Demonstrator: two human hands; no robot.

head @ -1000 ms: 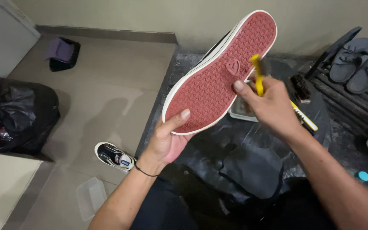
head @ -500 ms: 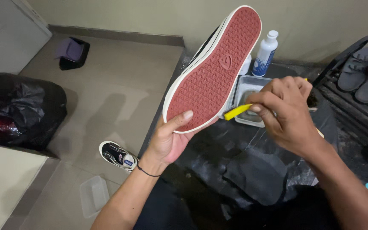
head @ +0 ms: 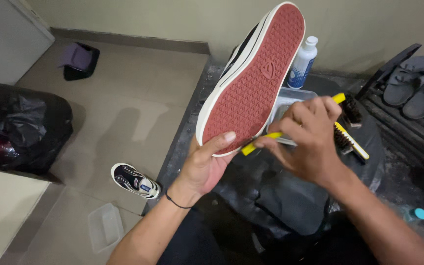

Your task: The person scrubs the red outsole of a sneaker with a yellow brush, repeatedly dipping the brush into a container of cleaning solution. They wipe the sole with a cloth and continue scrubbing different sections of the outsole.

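My left hand [head: 206, 167] holds a shoe [head: 253, 81] by its heel, sole turned up toward me. The sole is dull red with a white rim; the upper is black. My right hand [head: 307, 137] grips a yellow-handled brush [head: 271, 137] just right of the heel, its yellow end pointing at the sole's edge. Whether the brush touches the sole I cannot tell.
A clear tray [head: 290, 98] and a white bottle [head: 303, 61] stand behind the shoe on black sheeting [head: 290, 201]. A second brush [head: 352, 140] lies at right by a rack with grey sandals [head: 418, 88]. On the floor: another shoe [head: 136, 180], a plastic lid [head: 105, 226], a black bag [head: 20, 127].
My right hand has come down from the middle of the sole to its heel end, turning the brush so the yellow handle points left. The shoe has tilted more upright.
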